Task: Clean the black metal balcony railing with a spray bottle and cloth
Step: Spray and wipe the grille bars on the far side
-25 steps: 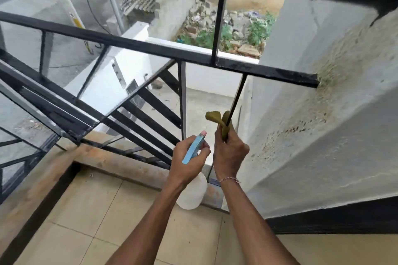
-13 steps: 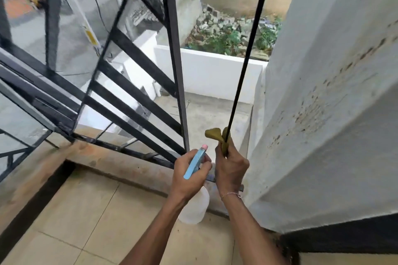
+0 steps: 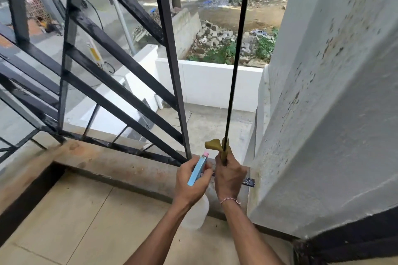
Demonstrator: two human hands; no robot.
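The right hand's (image 3: 229,175) fingers curl round an olive cloth (image 3: 217,146) wrapped on a thin bar (image 3: 235,66) of the railing (image 3: 120,60), hiding most of it. The left hand (image 3: 189,180) grips the spray bottle (image 3: 199,208); its body is half hidden, no label legible.

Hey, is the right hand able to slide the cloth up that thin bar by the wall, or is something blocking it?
Probably yes. The right hand grips the yellow cloth around the thin bar, and the bar above shows nothing attached. The wall is beside it, with a gap between them.
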